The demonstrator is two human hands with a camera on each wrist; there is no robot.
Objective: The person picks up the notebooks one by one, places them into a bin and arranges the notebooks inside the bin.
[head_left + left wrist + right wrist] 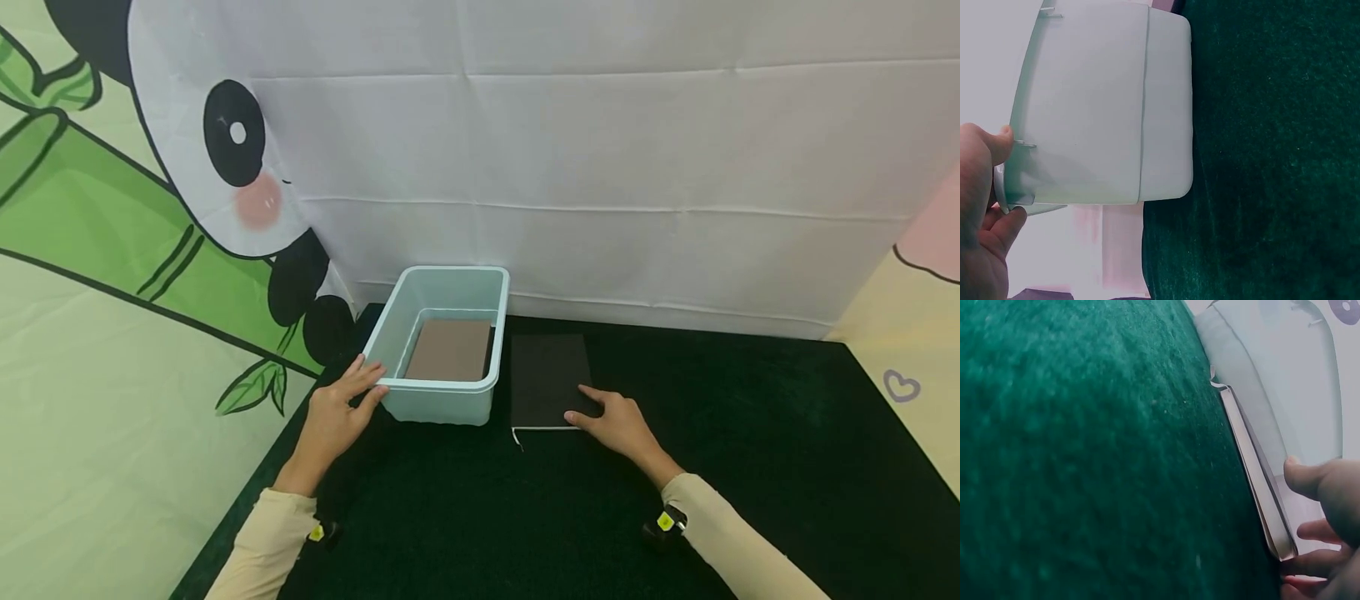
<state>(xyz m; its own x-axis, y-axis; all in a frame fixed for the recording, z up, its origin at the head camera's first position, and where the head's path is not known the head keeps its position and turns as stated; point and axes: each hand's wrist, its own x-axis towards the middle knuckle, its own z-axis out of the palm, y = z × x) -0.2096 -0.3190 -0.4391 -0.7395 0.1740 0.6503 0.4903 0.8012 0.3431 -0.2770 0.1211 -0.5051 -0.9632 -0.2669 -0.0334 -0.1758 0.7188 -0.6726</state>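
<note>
Pale-blue bin rim (438, 386) in pinched left grip (336, 422), black notebook (548, 380) against parted right grip (618, 422)

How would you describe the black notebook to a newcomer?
On the dark green cloth stands a pale blue-green bin. The black notebook lies just right of it, by the right hand. Unlike the flat brown item inside the bin, it trails a white ribbon bookmark.

Shows the right hand (1332, 515) with thumb spread and fingers at the nearest corner of a closed notebook (1255, 470) with pale page edges. Includes a ribbon (1212, 376) at the end away from the hand, a pale tub (1279, 369) beyond the thumb, and green cloth (1091, 456) past the fingertips.
</note>
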